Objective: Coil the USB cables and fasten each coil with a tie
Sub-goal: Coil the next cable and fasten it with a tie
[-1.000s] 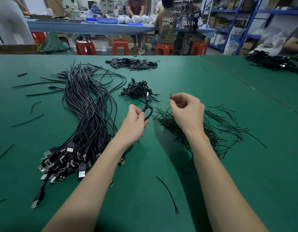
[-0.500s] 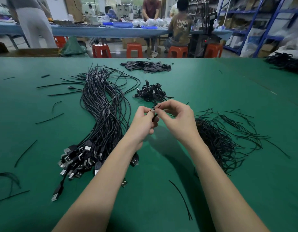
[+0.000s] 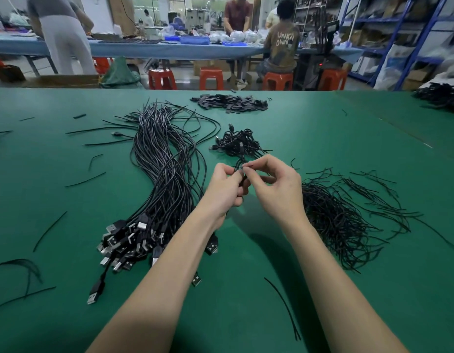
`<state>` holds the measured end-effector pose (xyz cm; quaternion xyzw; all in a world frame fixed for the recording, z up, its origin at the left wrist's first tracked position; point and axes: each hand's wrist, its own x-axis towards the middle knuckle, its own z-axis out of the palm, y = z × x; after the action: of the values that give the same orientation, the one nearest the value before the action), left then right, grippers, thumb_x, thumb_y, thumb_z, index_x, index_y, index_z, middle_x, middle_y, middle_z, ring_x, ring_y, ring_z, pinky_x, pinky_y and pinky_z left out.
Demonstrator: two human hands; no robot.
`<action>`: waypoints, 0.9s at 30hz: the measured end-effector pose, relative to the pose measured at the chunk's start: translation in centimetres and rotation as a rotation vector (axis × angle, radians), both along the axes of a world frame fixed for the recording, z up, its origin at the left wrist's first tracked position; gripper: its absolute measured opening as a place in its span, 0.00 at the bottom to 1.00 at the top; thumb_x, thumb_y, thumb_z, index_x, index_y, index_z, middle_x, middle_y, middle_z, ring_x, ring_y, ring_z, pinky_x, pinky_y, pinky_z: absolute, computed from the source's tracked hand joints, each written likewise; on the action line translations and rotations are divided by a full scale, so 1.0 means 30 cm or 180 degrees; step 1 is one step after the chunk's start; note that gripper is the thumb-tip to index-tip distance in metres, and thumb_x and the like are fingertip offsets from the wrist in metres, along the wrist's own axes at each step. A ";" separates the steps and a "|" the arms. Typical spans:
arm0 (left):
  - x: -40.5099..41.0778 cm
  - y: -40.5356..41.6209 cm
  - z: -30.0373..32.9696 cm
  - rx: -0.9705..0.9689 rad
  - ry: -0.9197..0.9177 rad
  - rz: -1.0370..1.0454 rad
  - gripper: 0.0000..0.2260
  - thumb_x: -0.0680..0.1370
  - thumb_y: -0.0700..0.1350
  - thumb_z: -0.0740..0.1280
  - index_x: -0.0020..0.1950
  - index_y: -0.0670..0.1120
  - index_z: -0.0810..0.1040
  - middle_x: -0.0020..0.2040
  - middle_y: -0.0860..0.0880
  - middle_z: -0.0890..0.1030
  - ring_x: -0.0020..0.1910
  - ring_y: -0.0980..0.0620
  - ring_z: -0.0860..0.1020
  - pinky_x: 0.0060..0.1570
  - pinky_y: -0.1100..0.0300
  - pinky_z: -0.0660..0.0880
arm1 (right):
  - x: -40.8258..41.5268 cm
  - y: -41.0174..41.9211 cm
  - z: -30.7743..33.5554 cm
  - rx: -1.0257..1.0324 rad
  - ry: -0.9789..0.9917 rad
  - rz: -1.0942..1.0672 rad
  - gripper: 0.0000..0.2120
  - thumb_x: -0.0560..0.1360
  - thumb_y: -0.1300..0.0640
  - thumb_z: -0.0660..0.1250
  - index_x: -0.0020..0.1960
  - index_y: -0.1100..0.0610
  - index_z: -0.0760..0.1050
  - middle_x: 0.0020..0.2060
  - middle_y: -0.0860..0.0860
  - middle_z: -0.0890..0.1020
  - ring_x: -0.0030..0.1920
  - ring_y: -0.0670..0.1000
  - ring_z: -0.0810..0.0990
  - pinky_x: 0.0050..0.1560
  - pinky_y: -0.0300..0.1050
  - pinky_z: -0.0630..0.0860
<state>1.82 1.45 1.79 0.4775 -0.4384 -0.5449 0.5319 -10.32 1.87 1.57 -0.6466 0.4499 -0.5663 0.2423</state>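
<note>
Fingers (image 3: 242,166) of both hands meet above the middle of the green tabletop (image 3: 322,138). The left hand (image 3: 224,188) grips a small coiled cable (image 3: 242,178), folded into a short black bundle. The right hand (image 3: 277,186) pinches what appears to be a thin tie at the coil's top; the tie itself is too fine to see clearly.

To do this step well, the left grip should probably stay firm so the loops do not spring apart, while the right fingertips wind the tie snugly round the coil's waist and twist its ends.

Loose cables (image 3: 164,174) lie toward the left edge, spare ties (image 3: 335,217) toward the right, and finished coils (image 3: 240,143) just beyond the hands.

Compared with half a second ago, the hands remain together at the coil, the right fingers slightly raised.
</note>
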 end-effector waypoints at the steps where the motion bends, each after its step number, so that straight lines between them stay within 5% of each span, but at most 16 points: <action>1: 0.000 0.003 0.004 -0.0031 -0.0090 -0.0009 0.08 0.84 0.41 0.60 0.48 0.47 0.62 0.31 0.53 0.70 0.26 0.59 0.65 0.21 0.67 0.59 | -0.001 0.002 0.001 -0.0015 0.0111 -0.0007 0.04 0.76 0.59 0.73 0.43 0.51 0.82 0.41 0.40 0.85 0.47 0.44 0.84 0.52 0.47 0.82; 12: -0.007 -0.003 -0.004 -0.0208 -0.0028 0.0190 0.09 0.85 0.44 0.57 0.45 0.47 0.62 0.36 0.51 0.74 0.25 0.58 0.67 0.21 0.67 0.60 | -0.019 0.003 0.016 0.0341 0.0053 0.0263 0.03 0.75 0.63 0.74 0.44 0.56 0.85 0.46 0.49 0.87 0.57 0.41 0.83 0.64 0.46 0.78; 16: -0.009 -0.003 -0.012 -0.0323 0.0165 0.0271 0.09 0.85 0.43 0.56 0.45 0.47 0.63 0.36 0.50 0.75 0.25 0.58 0.69 0.22 0.67 0.62 | 0.005 0.003 0.022 0.0437 -0.0542 -0.0103 0.04 0.74 0.61 0.76 0.43 0.54 0.86 0.42 0.45 0.87 0.49 0.41 0.84 0.53 0.34 0.78; 21: -0.002 -0.006 0.003 -0.0500 0.0393 0.0144 0.10 0.86 0.42 0.56 0.44 0.47 0.63 0.38 0.46 0.74 0.28 0.57 0.69 0.24 0.68 0.64 | -0.020 0.005 0.055 0.2328 -0.2310 0.0957 0.05 0.74 0.63 0.73 0.41 0.56 0.85 0.37 0.53 0.86 0.40 0.47 0.85 0.50 0.42 0.81; 23: -0.001 0.000 0.005 -0.0476 0.0420 -0.0003 0.11 0.85 0.42 0.57 0.43 0.47 0.64 0.39 0.44 0.74 0.29 0.56 0.69 0.25 0.67 0.64 | -0.043 0.002 0.057 0.2908 -0.2731 0.1200 0.00 0.69 0.62 0.75 0.40 0.59 0.85 0.38 0.55 0.86 0.40 0.49 0.86 0.49 0.42 0.84; 27: 0.015 0.013 0.025 -0.0428 0.0475 -0.0494 0.11 0.85 0.41 0.58 0.42 0.45 0.64 0.37 0.44 0.78 0.30 0.55 0.69 0.28 0.64 0.61 | -0.095 -0.011 0.048 0.3285 -0.2989 0.1400 0.09 0.63 0.64 0.76 0.44 0.62 0.83 0.41 0.53 0.85 0.40 0.48 0.84 0.41 0.40 0.84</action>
<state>2.28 1.83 2.53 0.3635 -0.4688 -0.5878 0.5501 -13.16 1.54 3.01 -0.2145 0.3679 -0.4380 0.7917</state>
